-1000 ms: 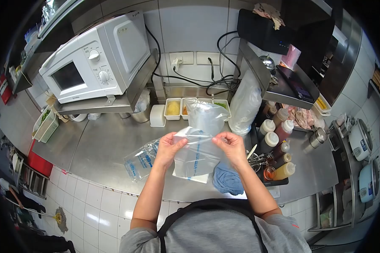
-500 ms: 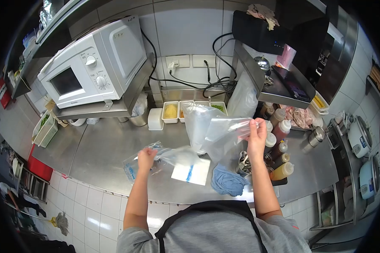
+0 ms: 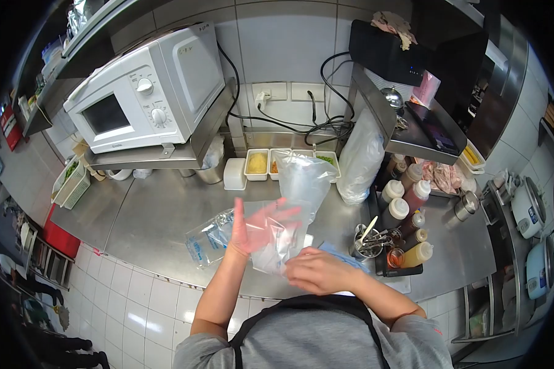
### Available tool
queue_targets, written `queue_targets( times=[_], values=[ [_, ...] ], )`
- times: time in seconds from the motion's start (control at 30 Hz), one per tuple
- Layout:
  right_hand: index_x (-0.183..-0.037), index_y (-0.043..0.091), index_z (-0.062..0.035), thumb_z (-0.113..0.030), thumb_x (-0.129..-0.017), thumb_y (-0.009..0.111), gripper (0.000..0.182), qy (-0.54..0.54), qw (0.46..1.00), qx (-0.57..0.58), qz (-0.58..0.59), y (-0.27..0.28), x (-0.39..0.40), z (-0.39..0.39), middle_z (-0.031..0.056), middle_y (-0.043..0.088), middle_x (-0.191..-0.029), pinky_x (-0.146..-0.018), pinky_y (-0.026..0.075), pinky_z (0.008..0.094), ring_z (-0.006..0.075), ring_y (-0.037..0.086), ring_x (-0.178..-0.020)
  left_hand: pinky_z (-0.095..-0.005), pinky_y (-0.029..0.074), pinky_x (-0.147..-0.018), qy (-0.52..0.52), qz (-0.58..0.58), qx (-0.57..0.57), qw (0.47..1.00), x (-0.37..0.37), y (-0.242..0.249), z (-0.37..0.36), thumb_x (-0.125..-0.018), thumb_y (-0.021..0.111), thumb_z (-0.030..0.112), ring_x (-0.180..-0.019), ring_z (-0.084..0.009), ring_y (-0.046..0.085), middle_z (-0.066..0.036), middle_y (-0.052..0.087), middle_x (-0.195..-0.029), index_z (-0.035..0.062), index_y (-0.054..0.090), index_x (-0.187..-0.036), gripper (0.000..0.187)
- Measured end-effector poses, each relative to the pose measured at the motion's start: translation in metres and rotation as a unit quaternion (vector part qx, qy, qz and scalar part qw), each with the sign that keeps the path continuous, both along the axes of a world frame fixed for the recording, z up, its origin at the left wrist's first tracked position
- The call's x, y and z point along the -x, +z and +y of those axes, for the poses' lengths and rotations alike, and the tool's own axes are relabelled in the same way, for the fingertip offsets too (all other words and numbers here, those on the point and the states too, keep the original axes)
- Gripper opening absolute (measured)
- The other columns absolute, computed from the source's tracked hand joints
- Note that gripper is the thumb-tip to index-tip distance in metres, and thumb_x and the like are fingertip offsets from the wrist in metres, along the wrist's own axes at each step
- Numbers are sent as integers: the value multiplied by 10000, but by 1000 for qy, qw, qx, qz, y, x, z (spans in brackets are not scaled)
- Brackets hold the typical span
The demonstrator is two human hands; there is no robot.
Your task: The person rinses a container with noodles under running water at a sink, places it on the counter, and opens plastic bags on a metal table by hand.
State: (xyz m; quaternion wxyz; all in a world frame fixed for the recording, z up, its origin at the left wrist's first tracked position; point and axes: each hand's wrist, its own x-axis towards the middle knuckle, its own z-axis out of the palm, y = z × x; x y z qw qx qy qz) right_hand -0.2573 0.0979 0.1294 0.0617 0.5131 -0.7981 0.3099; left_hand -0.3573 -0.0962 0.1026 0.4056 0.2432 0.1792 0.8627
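Observation:
My left hand (image 3: 243,232) has its fingers spread, seen through the film of a clear plastic bag (image 3: 276,246); the thumb sticks up outside it. The lower edge of that bag is pinched in the closed fingers of my right hand (image 3: 319,270). Just behind stands another tall clear plastic bag (image 3: 303,175), overlapped by the held one in this view. A clear packet with blue print (image 3: 208,241) lies left of my left hand. A blue cloth (image 3: 345,255) shows partly behind my right hand, and a white sheet beneath the bag is mostly hidden.
Right of my hands are a metal pot of utensils (image 3: 368,243) and a black tray of sauce bottles (image 3: 417,195). Small food tubs (image 3: 257,165) line the back wall. A microwave (image 3: 148,92) sits on a shelf at left, and a filled white bag (image 3: 360,163) stands behind.
My right hand has come down and left, bringing the bag in front of me. My left hand has let go of the plastic it gripped, and its fingers have spread behind the bag's film.

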Motion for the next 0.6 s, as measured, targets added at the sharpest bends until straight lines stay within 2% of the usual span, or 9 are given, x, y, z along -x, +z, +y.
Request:
queue_targets(
  times=[0.1, 0.17, 0.2, 0.27, 0.37, 0.4, 0.47, 0.53, 0.6],
  values=[
    [-1016, 552, -52, -230, -817, 600, 271, 20, 999, 19, 17, -6, 1, 5, 102, 567, -1100, -870, 396, 395, 268, 522, -1063, -473, 414, -927, 165, 188, 249, 936, 3, 1, -3, -890, 530, 308, -1179, -347, 456, -187, 383, -1351, 48, 313, -1359, 579],
    [-1074, 544, -48, -256, -814, 607, 339, 8, 996, 87, -2, 9, 7, 15, 114, 552, -1146, -885, 390, 389, 279, 504, -1097, -454, 439, -894, 132, 148, 222, 955, 1, 4, -4, -868, 559, 188, -1159, -334, 478, -182, 418, -1327, 49, 287, -1371, 588],
    [-1096, 537, -44, -265, -806, 618, 373, -67, 988, 135, 16, 11, 13, 21, 124, 549, -1149, -888, 389, 383, 282, 500, -1103, -445, 451, -878, 114, 127, 209, 963, 0, 7, -4, -857, 573, 128, -1149, -327, 488, -180, 435, -1314, 49, 275, -1376, 604],
    [-1142, 525, -38, -285, -792, 641, 443, -217, 948, 225, 50, 10, 28, 30, 144, 542, -1155, -894, 386, 372, 287, 493, -1113, -434, 454, -878, 105, 141, 191, 966, -9, 20, 2, -861, 568, 126, -1143, -323, 493, -176, 443, -1306, 42, 280, -1371, 592],
    [-1066, 573, -18, -246, -796, 663, 365, -303, 898, 304, -96, 4, 50, 21, 132, 582, -1070, -833, 415, 315, 213, 545, -1006, -420, 455, -881, 110, 159, 205, 960, -15, 22, 8, -859, 572, 122, -1136, -320, 498, -171, 468, -1278, 24, 328, -1340, 548],
    [-1030, 588, -16, -228, -800, 664, 321, -286, 889, 310, -182, 0, 54, 24, 115, 592, -1039, -809, 417, 292, 181, 547, -965, -416, 456, -882, 117, 167, 216, 955, -14, 22, 9, -858, 575, 122, -1134, -320, 500, -170, 479, -1266, 18, 350, -1326, 529],
    [-956, 619, -13, -191, -809, 666, 236, -240, 851, 312, -348, -7, 64, 29, 82, 611, -978, -762, 422, 248, 116, 551, -883, -388, 468, -859, 193, 172, 247, 934, -8, 14, 7, -857, 578, 116, -1071, -283, 541, -152, 528, -1185, 3, 419, -1261, 449],
    [-872, 621, -18, -164, -818, 659, 160, -264, 859, 330, -290, -16, 74, 31, 53, 617, -937, -721, 416, 223, 77, 534, -827, -342, 473, -839, 315, 200, 281, 884, -7, 9, 3, -867, 567, 124, -1011, -227, 562, -127, 564, -1117, -7, 480, -1190, 359],
    [-817, 615, -26, -143, -824, 649, 123, -278, 852, 364, -253, -17, 78, 35, 50, 619, -942, -729, 418, 226, 73, 535, -834, -278, 471, -821, 470, 250, 312, 787, -8, 8, 0, -889, 541, 144, -954, -154, 564, -97, 587, -1060, -13, 535, -1114, 274]
  ],
)
